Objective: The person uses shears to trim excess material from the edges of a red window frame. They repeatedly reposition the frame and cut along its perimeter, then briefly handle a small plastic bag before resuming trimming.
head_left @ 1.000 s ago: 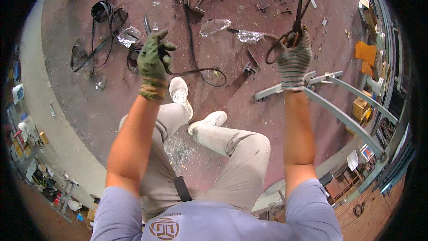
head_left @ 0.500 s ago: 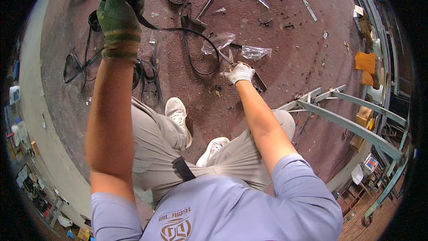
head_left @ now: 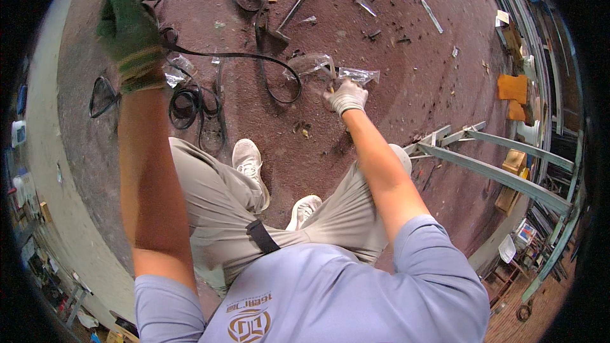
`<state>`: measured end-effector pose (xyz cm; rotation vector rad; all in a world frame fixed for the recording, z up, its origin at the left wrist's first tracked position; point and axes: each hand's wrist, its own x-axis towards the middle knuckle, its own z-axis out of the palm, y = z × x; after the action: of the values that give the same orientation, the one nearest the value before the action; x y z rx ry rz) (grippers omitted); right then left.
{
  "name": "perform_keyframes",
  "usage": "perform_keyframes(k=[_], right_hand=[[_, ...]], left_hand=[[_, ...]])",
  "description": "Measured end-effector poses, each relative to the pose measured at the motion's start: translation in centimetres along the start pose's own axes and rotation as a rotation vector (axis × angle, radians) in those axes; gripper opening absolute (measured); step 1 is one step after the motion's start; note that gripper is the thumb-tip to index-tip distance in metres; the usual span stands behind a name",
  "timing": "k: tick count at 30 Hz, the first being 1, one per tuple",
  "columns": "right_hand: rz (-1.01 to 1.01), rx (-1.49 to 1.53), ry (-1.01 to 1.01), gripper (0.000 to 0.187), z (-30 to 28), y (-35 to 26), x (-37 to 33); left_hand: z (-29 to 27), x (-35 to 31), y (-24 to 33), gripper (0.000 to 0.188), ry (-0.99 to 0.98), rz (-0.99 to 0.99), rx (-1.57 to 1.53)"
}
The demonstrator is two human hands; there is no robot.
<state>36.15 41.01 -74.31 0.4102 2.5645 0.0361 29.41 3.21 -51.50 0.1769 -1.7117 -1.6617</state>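
My left hand (head_left: pixel 130 32), in a dark green knit glove, is raised at the upper left. Its fingers are partly curled, and a long black flexible strip (head_left: pixel 235 55) trails from it, looping down near the middle of the floor. Part of the grip is hidden behind the glove. My right hand (head_left: pixel 349 96) wears a whitish glove and closes round what looks like a pair of scissors (head_left: pixel 331 71), blurred and pointing away from me. Clear plastic wrapping (head_left: pixel 360 75) lies just beyond that hand.
More black strip lies coiled (head_left: pixel 184 105) left of my shoes. A metal bar (head_left: pixel 295 8) and small scraps are scattered over the reddish floor. A metal frame (head_left: pixel 495 168) stands at my right, with long metal profiles (head_left: pixel 540 44) behind it.
My left hand has moved left, drawing the black strip with it. My right hand has turned and shifted slightly right and up; the strip's loop now lies apart from the scissors.
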Motion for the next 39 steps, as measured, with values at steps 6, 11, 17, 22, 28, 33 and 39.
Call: perform_keyframes(k=[6, 11, 17, 22, 28, 33, 39], right_hand=[[-0.036, 0.253, 0.589, 0.083, -3.5, -1.5, 2.9], [-0.022, -0.103, -0.101, 0.096, 3.2, -0.9, 3.5], [-0.004, -0.199, -0.35, 0.08, 6.0, 0.8, 2.8], [-0.021, -0.199, -0.313, 0.079, 3.3, 1.4, 1.1], [-0.001, -0.188, -0.205, 0.079, 3.2, 1.8, -0.3], [0.011, -0.185, -0.017, 0.09, 3.7, 1.7, -0.5], [-0.011, -0.083, 0.153, 0.082, 2.0, 1.7, -1.0]], left_hand=[[-4.6, 2.2, 1.3, 0.03, 0.133, 0.486, 0.551], [-5.1, 1.8, 1.1, 0.036, 0.251, 0.287, 0.26], [-4.9, 3.0, 0.3, 0.035, 0.173, 0.362, 0.276], [-3.3, 2.3, 0.6, 0.034, 0.184, 0.152, 0.139], [-1.2, 1.8, 1.3, 0.041, 0.153, 0.245, 0.224], [-0.3, -0.1, 1.3, 0.046, 0.037, 0.171, 0.196], [1.1, 0.3, 1.0, 0.043, 0.031, 0.066, 0.139]])
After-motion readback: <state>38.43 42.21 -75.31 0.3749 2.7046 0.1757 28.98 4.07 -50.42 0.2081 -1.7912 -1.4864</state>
